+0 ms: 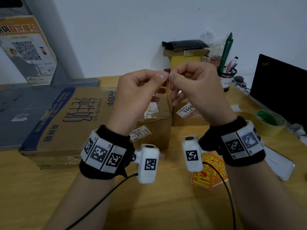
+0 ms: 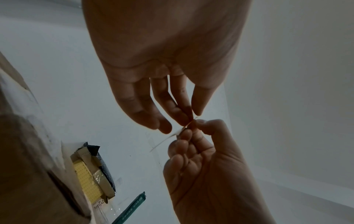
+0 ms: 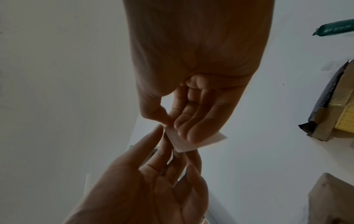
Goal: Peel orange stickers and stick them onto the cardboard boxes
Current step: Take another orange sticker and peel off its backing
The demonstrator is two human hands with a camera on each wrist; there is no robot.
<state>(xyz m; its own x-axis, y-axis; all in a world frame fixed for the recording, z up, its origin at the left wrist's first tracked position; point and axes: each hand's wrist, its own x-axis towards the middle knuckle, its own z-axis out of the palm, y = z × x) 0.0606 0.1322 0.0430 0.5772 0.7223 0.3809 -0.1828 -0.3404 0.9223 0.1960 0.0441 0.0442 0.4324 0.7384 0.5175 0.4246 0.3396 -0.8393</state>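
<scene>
Both hands are raised over the boxes, meeting thumb to thumb. My left hand (image 1: pixel 163 77) and right hand (image 1: pixel 172 77) each pinch the top edge of one sticker (image 1: pixel 168 92), which hangs edge-on between them. In the right wrist view its pale backing (image 3: pixel 191 144) shows under the right fingers (image 3: pixel 184 130); in the left wrist view it is a thin strip (image 2: pixel 168 137). A pile of orange stickers (image 1: pixel 209 173) lies on the table under my right wrist. Below the hands stand a small cardboard box (image 1: pixel 156 128), a second one (image 1: pixel 187 117) and a large flat box (image 1: pixel 66 123) with blue print.
A tape roll (image 1: pixel 269 125) and a black screen (image 1: pixel 280 90) are at the right. A pen holder (image 1: pixel 226 77) and a taped yellow package (image 1: pixel 186 53) stand at the back. A white flat object (image 1: pixel 280 163) lies near my right wrist. Cables trail off the front edge.
</scene>
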